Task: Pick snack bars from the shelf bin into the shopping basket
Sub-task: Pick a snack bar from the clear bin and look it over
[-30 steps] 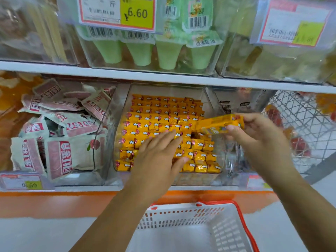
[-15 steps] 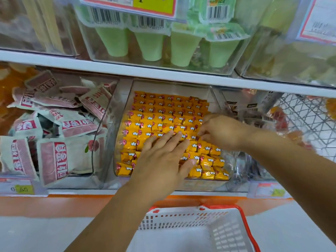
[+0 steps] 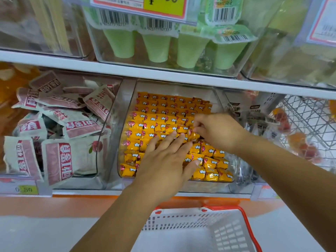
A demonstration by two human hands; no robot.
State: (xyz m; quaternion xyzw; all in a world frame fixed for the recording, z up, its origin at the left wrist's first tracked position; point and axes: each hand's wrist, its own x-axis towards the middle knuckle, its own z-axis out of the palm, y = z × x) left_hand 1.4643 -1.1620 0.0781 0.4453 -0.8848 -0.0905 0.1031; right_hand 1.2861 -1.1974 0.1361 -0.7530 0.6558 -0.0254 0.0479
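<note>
nearest the camera, at the bottom of the view, sits the white shopping basket with its orange-red rim and handle; the part of its inside that shows holds nothing. just beyond it runs the orange front edge of the shelf, with a small yellow price tag at the left.

above the basket both forearms reach into the clear shelf bin in the middle of the lower shelf. the left hand lies palm down on the snack bars, its fingers spread flat and released, gripping nothing. the right hand comes in from the right, just beyond the left fingertips and close beside them; its fingers are curled down and pinched among the bars in the middle rows, though whether they actually have one clamped cannot be told. the bars are yellow-wrapped with red ends, packed in tight rows that fill the bin from front to back.

left of this bin, a neighbouring clear bin holds pink and white packets heaped loosely. to the right are dark-labelled packs and a wire mesh rack.

farther up, past the white shelf board, a clear bin carries green cups with barcoded lids, and a red-bordered yellow price label hangs at its front.
</note>
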